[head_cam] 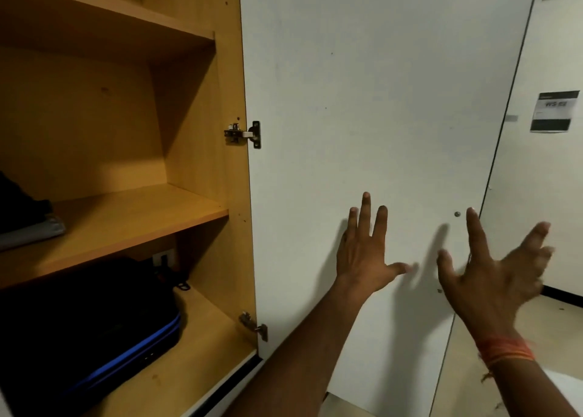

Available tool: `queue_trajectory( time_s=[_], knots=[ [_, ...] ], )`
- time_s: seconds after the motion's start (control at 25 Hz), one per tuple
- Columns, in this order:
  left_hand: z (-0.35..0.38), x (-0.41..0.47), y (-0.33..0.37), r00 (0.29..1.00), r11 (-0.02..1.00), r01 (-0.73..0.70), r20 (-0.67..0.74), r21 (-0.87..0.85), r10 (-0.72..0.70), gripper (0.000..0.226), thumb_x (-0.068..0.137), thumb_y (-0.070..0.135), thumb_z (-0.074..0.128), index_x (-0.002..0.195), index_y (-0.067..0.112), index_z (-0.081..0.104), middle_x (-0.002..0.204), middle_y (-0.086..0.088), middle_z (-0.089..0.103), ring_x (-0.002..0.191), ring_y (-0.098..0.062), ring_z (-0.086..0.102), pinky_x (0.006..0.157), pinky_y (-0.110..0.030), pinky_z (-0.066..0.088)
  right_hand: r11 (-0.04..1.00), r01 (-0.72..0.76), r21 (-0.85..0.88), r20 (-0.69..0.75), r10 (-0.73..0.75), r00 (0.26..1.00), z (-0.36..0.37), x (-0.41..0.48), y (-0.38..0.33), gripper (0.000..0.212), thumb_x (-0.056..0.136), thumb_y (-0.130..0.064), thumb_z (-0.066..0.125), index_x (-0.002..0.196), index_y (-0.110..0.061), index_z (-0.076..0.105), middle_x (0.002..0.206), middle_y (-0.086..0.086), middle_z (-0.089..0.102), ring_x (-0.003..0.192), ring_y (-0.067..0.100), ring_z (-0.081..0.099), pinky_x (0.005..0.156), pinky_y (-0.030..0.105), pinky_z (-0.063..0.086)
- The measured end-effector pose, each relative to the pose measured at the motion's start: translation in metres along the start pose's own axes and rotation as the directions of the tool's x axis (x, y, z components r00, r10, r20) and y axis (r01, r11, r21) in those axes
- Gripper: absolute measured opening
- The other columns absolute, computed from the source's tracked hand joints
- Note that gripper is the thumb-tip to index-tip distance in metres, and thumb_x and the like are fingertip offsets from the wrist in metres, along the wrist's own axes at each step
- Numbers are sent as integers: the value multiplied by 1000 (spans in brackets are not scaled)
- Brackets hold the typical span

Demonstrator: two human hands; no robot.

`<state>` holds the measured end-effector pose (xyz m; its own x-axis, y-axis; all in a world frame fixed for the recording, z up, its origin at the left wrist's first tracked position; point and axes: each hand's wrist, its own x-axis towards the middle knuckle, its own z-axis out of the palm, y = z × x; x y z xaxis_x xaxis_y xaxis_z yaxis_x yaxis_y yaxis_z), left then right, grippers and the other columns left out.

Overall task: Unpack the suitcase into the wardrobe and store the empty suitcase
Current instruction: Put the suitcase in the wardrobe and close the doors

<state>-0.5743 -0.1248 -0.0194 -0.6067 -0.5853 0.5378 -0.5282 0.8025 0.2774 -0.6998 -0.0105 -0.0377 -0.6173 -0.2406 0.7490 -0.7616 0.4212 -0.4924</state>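
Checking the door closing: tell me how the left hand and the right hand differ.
The left hand looks sharper, fingers straight and close together, flat at the white door; the right hand is blurred, fingers spread wide. The right hand's wrist bears an orange band; the left hand's wrist is bare. Both are open and hold nothing.

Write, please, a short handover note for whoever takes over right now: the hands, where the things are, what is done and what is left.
Left hand: open, fingers straight, palm against the inner face of the open white door, apparently touching it.
Right hand: open, fingers spread, holding nothing, blurred, near the door's free edge.
Things: the black suitcase lies in the bottom compartment of the wardrobe; folded clothes sit on the middle shelf, at the left.
Done: clothes shelved, suitcase stored, as far as the view shows.
Left: probably only to swing the door shut.
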Motion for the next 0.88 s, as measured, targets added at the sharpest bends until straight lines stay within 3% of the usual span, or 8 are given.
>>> queue_trajectory(
  time_s=[0.12,0.28,0.44,0.52,0.6,0.68,0.88],
  knots=[
    [18,11,-3,996,997,71,46,22,-72,107,77,55,69,152,26,-2,152,3,-36,145,-28,-21,119,-45,16,983,-71,171,114,52,992,14,-2,22,85,81,-32,71,148,-42,20,155,27,-7,142,47,9,100,66,28],
    [27,27,-10,995,987,99,-44,127,-94,103,76,54,69,152,28,4,153,-2,-35,143,-30,-24,118,-48,7,962,-85,259,199,33,979,28,13,32,88,83,-34,68,148,-49,10,156,24,6,143,40,17,103,63,28],
    [29,41,-21,994,979,96,-67,178,-85,110,74,52,73,151,29,-2,152,-3,-35,143,-30,-26,119,-48,6,878,-37,477,132,-30,991,44,32,24,97,82,-28,72,150,-40,4,155,2,25,139,30,30,108,53,33],
    [33,43,-25,995,980,95,-59,176,-86,111,75,52,72,151,30,-4,151,-3,-38,141,-30,-29,119,-49,8,808,-141,572,163,57,985,51,39,20,96,79,-32,76,150,-33,12,148,-10,36,130,29,44,104,44,38],
    [38,44,-27,996,983,80,-46,162,-74,110,76,51,71,151,29,-5,150,-3,-39,140,-30,-32,118,-50,7,780,-226,583,206,127,970,58,42,23,83,73,-46,77,140,-23,35,135,0,53,120,31,53,95,37,41],
    [40,43,-29,997,986,66,-49,156,-59,110,76,52,71,151,28,-6,150,-3,-39,139,-30,-33,116,-50,5,774,-258,578,241,140,960,60,42,29,70,71,-47,79,126,-17,48,122,8,61,110,32,58,89,35,43],
    [39,31,-41,997,993,6,-76,114,3,106,79,57,65,151,29,-8,149,0,-41,139,-27,-34,118,-49,4,767,-190,612,222,64,973,45,33,31,57,71,-50,77,113,-22,50,107,-1,63,97,25,59,83,36,47]
  ],
)
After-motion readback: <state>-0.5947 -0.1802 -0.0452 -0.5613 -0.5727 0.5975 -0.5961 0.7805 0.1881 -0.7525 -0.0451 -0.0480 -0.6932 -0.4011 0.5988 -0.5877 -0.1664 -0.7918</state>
